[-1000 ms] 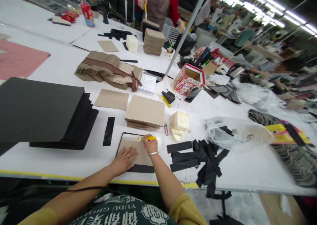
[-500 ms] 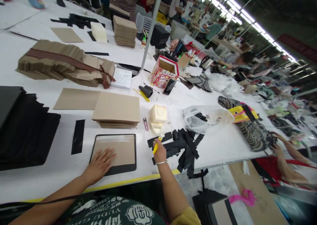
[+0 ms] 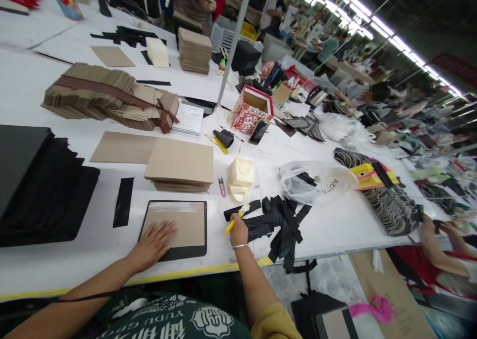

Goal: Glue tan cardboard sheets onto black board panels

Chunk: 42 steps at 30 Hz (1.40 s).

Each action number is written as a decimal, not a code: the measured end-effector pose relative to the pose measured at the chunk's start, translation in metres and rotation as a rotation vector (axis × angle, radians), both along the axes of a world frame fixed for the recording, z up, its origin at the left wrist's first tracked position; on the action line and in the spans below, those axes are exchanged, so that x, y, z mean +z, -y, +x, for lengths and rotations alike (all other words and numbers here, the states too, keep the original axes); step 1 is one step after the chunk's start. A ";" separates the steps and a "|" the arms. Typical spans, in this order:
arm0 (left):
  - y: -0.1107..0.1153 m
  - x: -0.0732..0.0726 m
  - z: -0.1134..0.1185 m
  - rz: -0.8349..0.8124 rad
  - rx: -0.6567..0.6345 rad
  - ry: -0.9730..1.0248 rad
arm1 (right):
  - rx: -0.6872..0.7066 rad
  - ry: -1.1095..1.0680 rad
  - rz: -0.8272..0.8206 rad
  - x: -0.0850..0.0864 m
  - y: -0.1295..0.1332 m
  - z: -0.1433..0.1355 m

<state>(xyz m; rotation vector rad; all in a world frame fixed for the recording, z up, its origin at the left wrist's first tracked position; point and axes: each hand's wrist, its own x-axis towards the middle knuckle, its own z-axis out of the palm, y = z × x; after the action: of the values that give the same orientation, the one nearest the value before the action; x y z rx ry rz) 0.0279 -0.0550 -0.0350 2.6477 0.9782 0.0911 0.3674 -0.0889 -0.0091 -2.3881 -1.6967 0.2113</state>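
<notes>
My left hand point(image 3: 158, 239) lies flat, fingers spread, on a brown cardboard panel point(image 3: 190, 224) set on a black sheet point(image 3: 182, 253) that shows around it as a border. White streaks run along the panel's far edge. In my right hand point(image 3: 238, 228) is a yellow-handled brush point(image 3: 231, 224), its bristle end coated in something white. Just beyond that hand stands an off-white container point(image 3: 241, 175). Black strips point(image 3: 281, 224) lie in a loose heap to its right. Small thread snips point(image 3: 222, 187) rest left of the container.
Stacked cardboard panels point(image 3: 182, 162) sit beyond the work, with a tied cardboard bundle point(image 3: 108, 95) farther back. At left rises a tall pile of black sheets point(image 3: 33, 190). A plastic bag point(image 3: 316, 182) and a red box point(image 3: 251, 111) stand to the right. A co-worker's hands point(image 3: 434, 227) are at far right.
My right hand has turned the brush, so its white-coated end now points up and right beside the container. My left hand stays flat on the panel. The whole view has shifted slightly.
</notes>
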 end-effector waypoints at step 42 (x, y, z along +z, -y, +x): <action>-0.100 0.023 -0.009 -0.589 1.171 0.349 | 0.088 -0.434 0.170 -0.013 -0.090 -0.101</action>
<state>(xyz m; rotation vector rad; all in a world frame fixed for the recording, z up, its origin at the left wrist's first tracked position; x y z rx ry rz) 0.0191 0.0445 -0.0121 1.2259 1.8883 0.4189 0.2668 0.0010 -0.0222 -1.9686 -1.5434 0.5335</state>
